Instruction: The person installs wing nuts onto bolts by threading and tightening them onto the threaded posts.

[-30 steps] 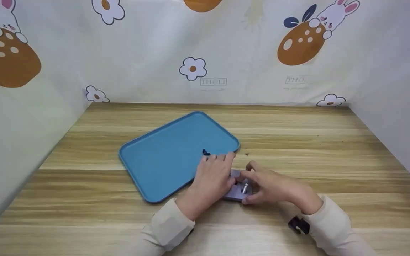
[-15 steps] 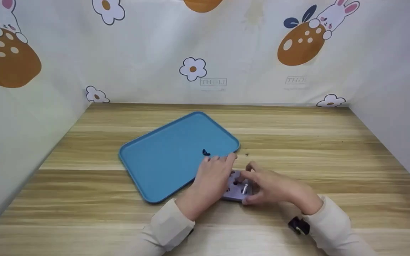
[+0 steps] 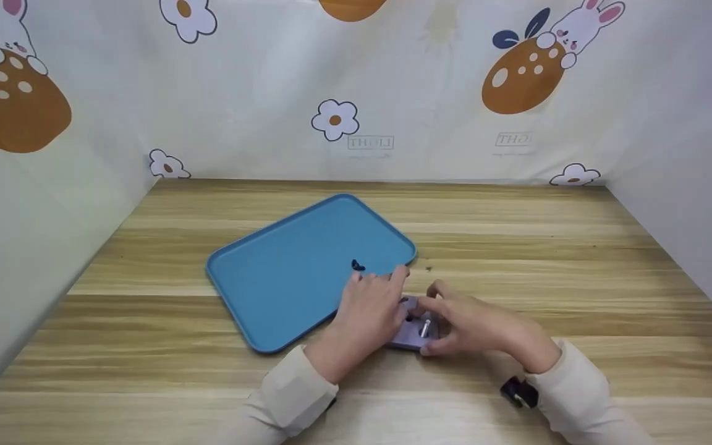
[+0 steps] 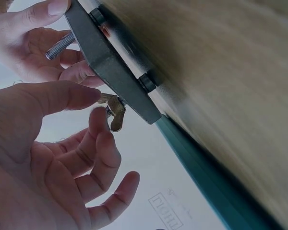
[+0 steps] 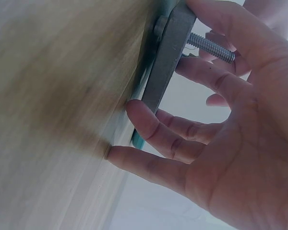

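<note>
A grey metal plate (image 3: 406,338) lies on the table just right of the tray, raised on black bolt heads (image 4: 147,82). Its threaded bolt (image 5: 211,47) sticks up near the right side. My right hand (image 3: 473,322) holds the plate by its edges, with other fingertips touching the table in the right wrist view. My left hand (image 3: 365,315) is over the plate's left part. In the left wrist view its thumb and index finger pinch a brass-coloured wing nut (image 4: 117,114) on a second bolt; the other fingers curl loosely. From the head, the left hand hides this nut.
A blue tray (image 3: 294,272) lies at an angle left of the plate, close to my left hand. On it sits a small dark piece (image 3: 357,265), perhaps another wing nut. The wooden table (image 3: 547,259) meets printed curtain walls (image 3: 257,93) at the back and sides.
My left fingers and thumb shift slightly at the wing nut, uncovering more of the plate half a second ago and covering part again now. The right hand and plate stay put.
</note>
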A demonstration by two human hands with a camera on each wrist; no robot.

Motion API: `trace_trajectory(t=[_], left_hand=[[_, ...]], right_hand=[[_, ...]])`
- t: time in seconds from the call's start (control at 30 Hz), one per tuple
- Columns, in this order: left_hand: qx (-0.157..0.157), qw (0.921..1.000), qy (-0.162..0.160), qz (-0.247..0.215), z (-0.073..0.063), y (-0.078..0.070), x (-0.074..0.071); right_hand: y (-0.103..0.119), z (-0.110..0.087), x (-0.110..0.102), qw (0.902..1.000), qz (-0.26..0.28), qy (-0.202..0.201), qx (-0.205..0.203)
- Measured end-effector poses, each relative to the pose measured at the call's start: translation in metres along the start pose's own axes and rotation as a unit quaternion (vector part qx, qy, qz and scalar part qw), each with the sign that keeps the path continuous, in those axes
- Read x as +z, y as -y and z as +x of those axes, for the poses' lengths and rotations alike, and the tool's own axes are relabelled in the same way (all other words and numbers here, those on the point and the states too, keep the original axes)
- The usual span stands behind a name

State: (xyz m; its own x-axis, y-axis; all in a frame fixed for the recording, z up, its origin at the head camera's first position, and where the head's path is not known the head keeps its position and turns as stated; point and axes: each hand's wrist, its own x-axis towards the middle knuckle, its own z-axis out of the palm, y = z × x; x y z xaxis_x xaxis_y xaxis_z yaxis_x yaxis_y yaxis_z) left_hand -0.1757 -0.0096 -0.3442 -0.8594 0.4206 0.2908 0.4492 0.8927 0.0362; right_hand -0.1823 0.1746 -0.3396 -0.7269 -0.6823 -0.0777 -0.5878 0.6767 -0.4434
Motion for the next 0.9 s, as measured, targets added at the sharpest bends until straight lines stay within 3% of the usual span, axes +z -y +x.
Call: trace_trajectory(t=[0.4, 0.9], left_hand=[[-0.015, 0.9998, 0.0, 0.011, -0.0007, -0.0006, -0.0005], [0.015, 0.9998, 0.013, -0.001, -0.0007, -0.0016, -0.0011]], right_hand=[[0.0003, 0.0006, -0.0002, 1.0, -0.004, 0.003, -0.006], [0.0002, 0.0015, 0.0003, 0.9999, -0.012, 0.004, -0.008]])
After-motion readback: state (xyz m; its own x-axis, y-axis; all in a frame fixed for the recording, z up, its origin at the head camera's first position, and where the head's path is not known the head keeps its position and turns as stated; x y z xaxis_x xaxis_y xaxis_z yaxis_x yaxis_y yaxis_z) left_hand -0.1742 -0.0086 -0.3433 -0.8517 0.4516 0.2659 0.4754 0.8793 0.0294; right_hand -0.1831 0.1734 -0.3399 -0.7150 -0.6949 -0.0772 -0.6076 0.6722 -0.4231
